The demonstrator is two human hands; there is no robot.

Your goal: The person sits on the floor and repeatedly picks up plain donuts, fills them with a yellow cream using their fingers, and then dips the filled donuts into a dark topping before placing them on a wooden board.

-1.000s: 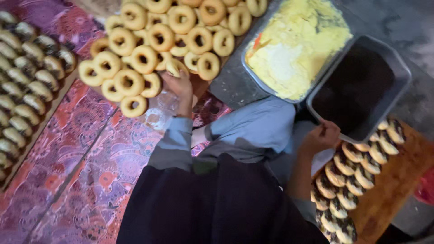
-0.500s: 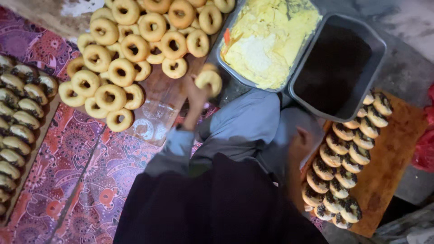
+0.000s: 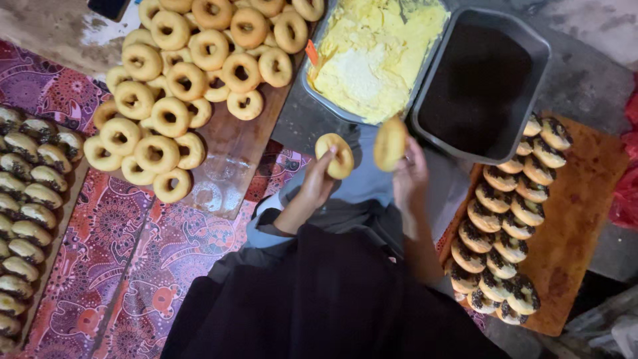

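We pinch a plain ring doughnut (image 3: pixel 335 155) in our left hand (image 3: pixel 318 183) while our right hand (image 3: pixel 410 174) grips what looks like a blurred second doughnut (image 3: pixel 390 142), just below the tray of yellow cream (image 3: pixel 376 55); a dark-filled tray (image 3: pixel 480 83) sits beyond the right hand.

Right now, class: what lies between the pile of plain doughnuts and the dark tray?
In the head view, the tray of yellow cream lies between the plain doughnuts and the dark tray.

Person wears a loose black garment (image 3: pixel 319 299) over the torso and lap; grey-blue trousers (image 3: pixel 372 186) cover the knees. Both forearms bare, hands (image 3: pixel 319 183) ungloved, no jewellery visible.
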